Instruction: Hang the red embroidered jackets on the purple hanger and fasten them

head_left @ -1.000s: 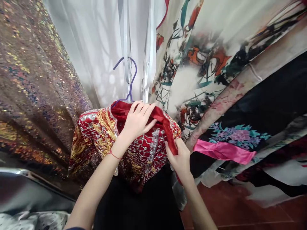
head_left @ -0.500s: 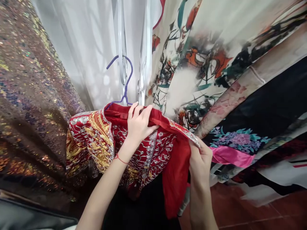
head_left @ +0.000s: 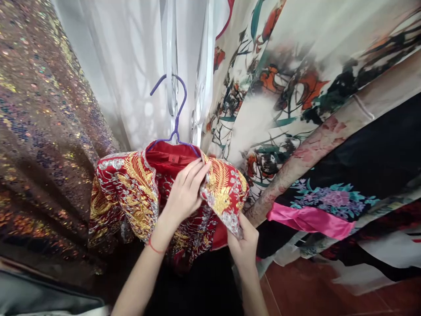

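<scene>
A red jacket [head_left: 131,193] with gold and silver embroidery hangs on a purple hanger [head_left: 176,112]; a small red size label shows inside its collar. My left hand [head_left: 186,193] pinches the jacket's front edge just below the collar. My right hand [head_left: 243,241] grips the lower edge of the right front panel [head_left: 223,193], which lies folded over with its embroidered side out. A red string bracelet circles my left wrist.
Sheer white curtain fabric [head_left: 131,66] hangs behind the hanger. A sequined brown-gold cloth [head_left: 42,131] fills the left. Printed cream, black and floral garments [head_left: 312,109] with a pink sash [head_left: 309,219] hang at right. Red-brown floor tiles [head_left: 329,294] show at bottom right.
My right hand has drawn the jacket's right front panel back toward the middle, turning it from its plain red lining to its embroidered face. My left hand slid slightly down the front edge.
</scene>
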Tool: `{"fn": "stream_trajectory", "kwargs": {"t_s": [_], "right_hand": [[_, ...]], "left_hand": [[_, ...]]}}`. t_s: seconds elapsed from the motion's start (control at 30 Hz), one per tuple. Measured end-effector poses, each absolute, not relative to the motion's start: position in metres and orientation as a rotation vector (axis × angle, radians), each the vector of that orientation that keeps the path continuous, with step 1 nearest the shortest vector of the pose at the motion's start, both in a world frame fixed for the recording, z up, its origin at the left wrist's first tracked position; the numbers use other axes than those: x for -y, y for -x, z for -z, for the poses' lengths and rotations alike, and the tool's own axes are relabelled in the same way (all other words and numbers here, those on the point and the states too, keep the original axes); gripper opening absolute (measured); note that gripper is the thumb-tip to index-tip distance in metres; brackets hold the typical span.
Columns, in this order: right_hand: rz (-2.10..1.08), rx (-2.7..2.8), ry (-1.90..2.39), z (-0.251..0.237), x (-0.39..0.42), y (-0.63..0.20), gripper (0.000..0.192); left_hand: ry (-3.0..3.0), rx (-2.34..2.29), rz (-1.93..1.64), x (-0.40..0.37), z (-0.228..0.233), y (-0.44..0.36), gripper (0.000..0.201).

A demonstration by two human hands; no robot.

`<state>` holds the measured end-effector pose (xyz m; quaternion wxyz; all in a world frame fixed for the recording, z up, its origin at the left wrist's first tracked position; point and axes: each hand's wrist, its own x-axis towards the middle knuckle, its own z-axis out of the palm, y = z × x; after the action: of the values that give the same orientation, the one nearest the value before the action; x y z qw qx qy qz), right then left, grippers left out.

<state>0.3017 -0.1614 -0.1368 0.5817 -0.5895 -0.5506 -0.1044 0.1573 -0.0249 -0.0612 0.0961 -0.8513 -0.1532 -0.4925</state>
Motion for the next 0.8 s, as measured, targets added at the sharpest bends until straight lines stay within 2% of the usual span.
{"fn": "stream_trajectory", "kwargs": {"t_s": [0.13, 0.27, 0.4, 0.47, 0.57, 0.63, 0.73, 0.8], "right_hand": [[0.327, 1.416, 1.410, 0.152, 0.151, -0.286, 0.023], [0.255, 1.570, 1.498, 0.149, 0.151, -0.279, 0.024], [-0.151, 1.934, 1.412, 0.117, 0.176, -0.299, 0.008], [-0.140, 1.856, 1.209, 0.101, 0.187, -0.317, 0.003], [0.095, 1.486, 0.941, 0.088, 0.187, -0.345, 0.020], [0.172, 1.320, 1.012, 0.084, 0.174, -0.360, 0.023], [0.054, 1.337, 1.240, 0.082, 0.146, -0.371, 0.014], [-0.119, 1.422, 1.292, 0.083, 0.132, -0.372, 0.030]], "left_hand": [[2.556, 0.765, 2.047, 0.075, 0.124, -0.157, 0.047], [2.718, 1.167, 2.215, 0.106, 0.166, -0.172, 0.052], [2.871, 1.462, 2.385, 0.108, 0.168, -0.179, 0.029], [2.934, 1.495, 2.460, 0.105, 0.163, -0.175, 0.027], [2.931, 1.583, 2.577, 0.106, 0.154, -0.165, 0.030], [2.797, 1.732, 2.732, 0.110, 0.150, -0.161, 0.032], [2.567, 1.863, 2.960, 0.115, 0.146, -0.159, 0.033], [2.483, 1.883, 3.028, 0.116, 0.146, -0.158, 0.035]]}}
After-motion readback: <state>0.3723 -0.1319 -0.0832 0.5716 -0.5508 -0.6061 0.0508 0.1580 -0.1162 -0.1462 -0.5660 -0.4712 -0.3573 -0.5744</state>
